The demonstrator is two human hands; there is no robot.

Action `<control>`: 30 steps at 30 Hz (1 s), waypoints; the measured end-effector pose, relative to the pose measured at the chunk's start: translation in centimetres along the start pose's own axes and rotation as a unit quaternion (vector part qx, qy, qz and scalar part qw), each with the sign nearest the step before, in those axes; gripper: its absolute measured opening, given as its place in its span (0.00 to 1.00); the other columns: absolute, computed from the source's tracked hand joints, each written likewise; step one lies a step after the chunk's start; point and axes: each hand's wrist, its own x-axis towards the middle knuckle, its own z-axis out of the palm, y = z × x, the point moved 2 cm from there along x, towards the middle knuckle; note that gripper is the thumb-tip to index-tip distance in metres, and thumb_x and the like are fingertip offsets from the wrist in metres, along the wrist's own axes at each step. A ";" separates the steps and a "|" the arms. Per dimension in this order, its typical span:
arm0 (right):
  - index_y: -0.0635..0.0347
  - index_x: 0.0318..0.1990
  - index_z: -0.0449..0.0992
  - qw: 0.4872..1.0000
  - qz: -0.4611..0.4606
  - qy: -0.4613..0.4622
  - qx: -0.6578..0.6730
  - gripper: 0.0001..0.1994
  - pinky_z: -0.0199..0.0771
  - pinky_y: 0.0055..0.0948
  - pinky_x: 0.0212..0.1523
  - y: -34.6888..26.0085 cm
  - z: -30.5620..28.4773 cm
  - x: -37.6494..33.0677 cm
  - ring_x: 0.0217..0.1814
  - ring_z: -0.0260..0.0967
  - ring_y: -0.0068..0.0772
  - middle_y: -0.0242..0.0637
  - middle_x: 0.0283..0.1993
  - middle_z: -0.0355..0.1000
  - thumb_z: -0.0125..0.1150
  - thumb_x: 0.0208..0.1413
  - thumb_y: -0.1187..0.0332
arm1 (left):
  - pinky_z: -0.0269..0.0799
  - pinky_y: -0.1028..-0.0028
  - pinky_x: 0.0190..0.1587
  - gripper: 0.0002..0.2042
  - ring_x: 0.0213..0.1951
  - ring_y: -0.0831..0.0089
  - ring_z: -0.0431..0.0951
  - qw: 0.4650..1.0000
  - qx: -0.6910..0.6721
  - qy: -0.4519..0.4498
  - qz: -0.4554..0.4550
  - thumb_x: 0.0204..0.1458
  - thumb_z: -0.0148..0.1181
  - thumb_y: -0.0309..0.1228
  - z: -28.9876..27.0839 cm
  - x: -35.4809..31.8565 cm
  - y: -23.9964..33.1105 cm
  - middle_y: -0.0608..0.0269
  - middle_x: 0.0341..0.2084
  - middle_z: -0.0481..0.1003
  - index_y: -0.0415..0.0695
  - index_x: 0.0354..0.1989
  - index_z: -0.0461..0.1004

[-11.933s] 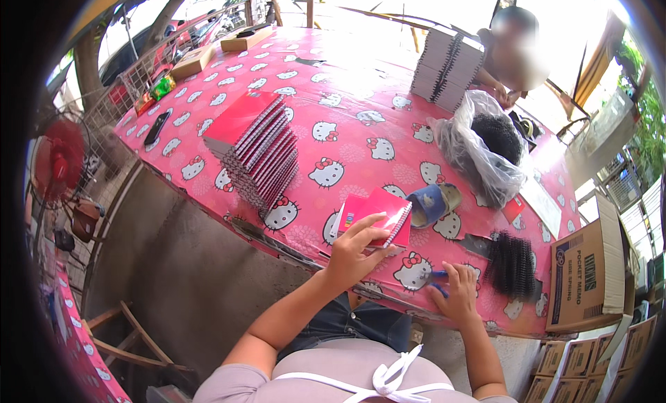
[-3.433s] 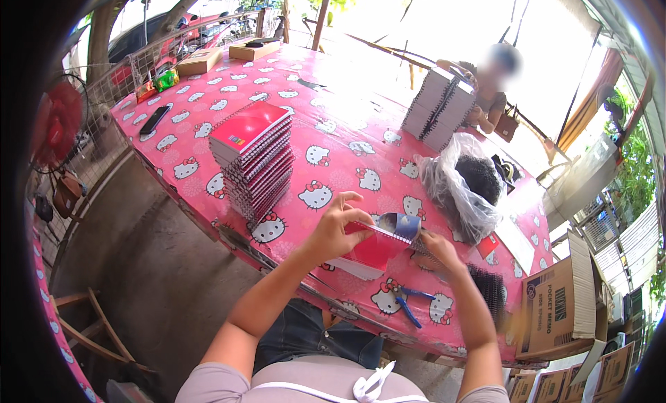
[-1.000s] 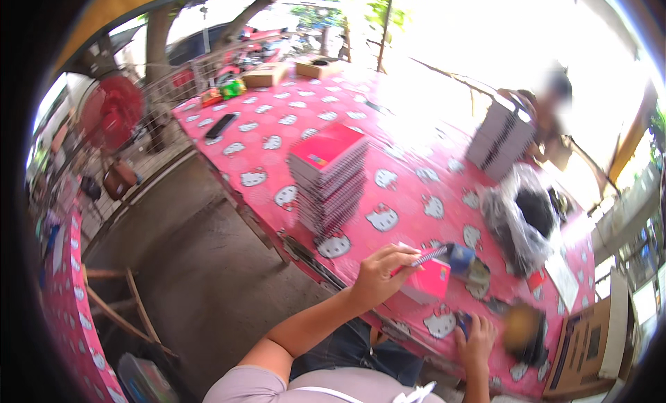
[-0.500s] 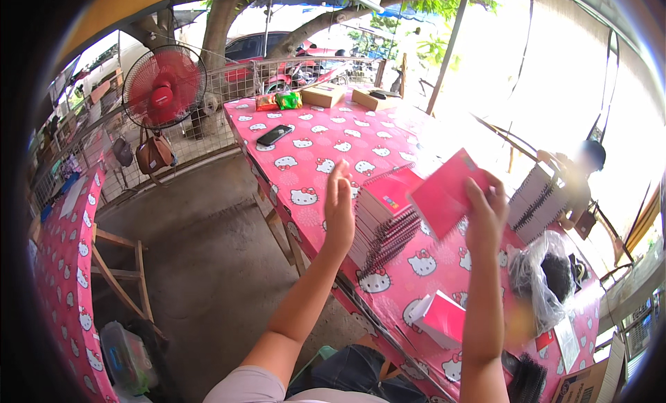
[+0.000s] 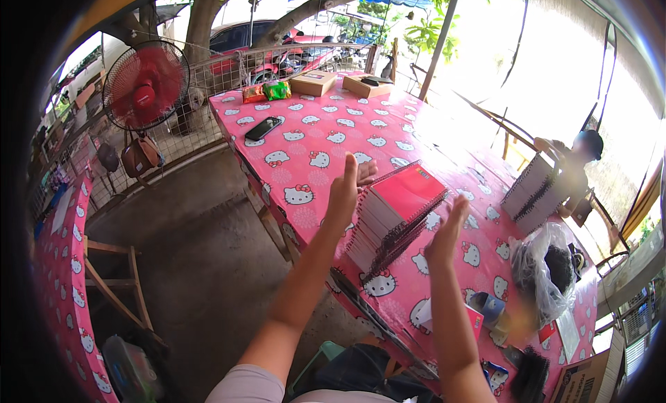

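While the stack of red spiral notebooks (image 5: 397, 219) sits on the pink tablecloth (image 5: 312, 139), both flat, empty palms flank it — left hand (image 5: 345, 189) nearer, right hand (image 5: 446, 229) opposite — the stack's long axis running between them.

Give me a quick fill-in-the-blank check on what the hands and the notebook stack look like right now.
1. Both hands, the left hand and the right hand, are open and hold ____.
2. The stack of spiral notebooks between them has a ____ cover on top.
3. The black phone lies on the pink ____.
4. The standing fan beyond the table has ____ blades.

Missing words: nothing; red; tablecloth; red
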 end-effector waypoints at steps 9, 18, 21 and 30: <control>0.56 0.67 0.49 0.960 0.109 0.015 0.259 0.47 0.53 0.45 0.65 0.4 5.1 -4.7 0.67 0.51 0.43 0.40 0.67 0.53 0.35 0.51 0.27 | 0.71 0.68 0.48 0.51 0.46 0.70 0.74 0.903 -0.142 -0.298 -0.274 0.46 0.27 0.75 0.8 2.5 -3.6 0.55 0.46 0.75 0.35 0.55 0.67; 0.57 0.65 0.54 0.971 0.105 -0.006 0.213 0.47 0.54 0.42 0.65 3.4 4.9 -3.7 0.65 0.53 0.42 0.41 0.65 0.57 0.35 0.50 0.26 | 0.69 0.67 0.52 0.47 0.50 0.68 0.73 0.918 -0.154 -0.289 -0.224 0.50 0.30 0.72 0.6 2.3 -2.7 0.56 0.50 0.73 0.37 0.58 0.64; 0.57 0.66 0.52 0.983 0.065 -0.003 0.173 0.48 0.52 0.41 0.66 4.3 4.2 -3.3 0.66 0.52 0.40 0.41 0.66 0.55 0.34 0.49 0.26 | 0.69 0.68 0.51 0.46 0.50 0.68 0.73 0.924 -0.188 -0.249 -0.222 0.50 0.31 0.71 1.7 2.3 -1.9 0.57 0.50 0.73 0.38 0.57 0.66; 0.64 0.70 0.32 0.998 0.029 -0.015 0.056 0.46 0.22 0.39 0.71 1.7 4.6 -3.9 0.76 0.16 0.40 0.47 0.74 0.21 0.28 0.58 0.32 | 0.69 0.70 0.50 0.46 0.48 0.72 0.72 0.915 -0.147 -0.317 -0.203 0.50 0.29 0.72 1.5 3.4 -2.8 0.59 0.49 0.73 0.38 0.57 0.66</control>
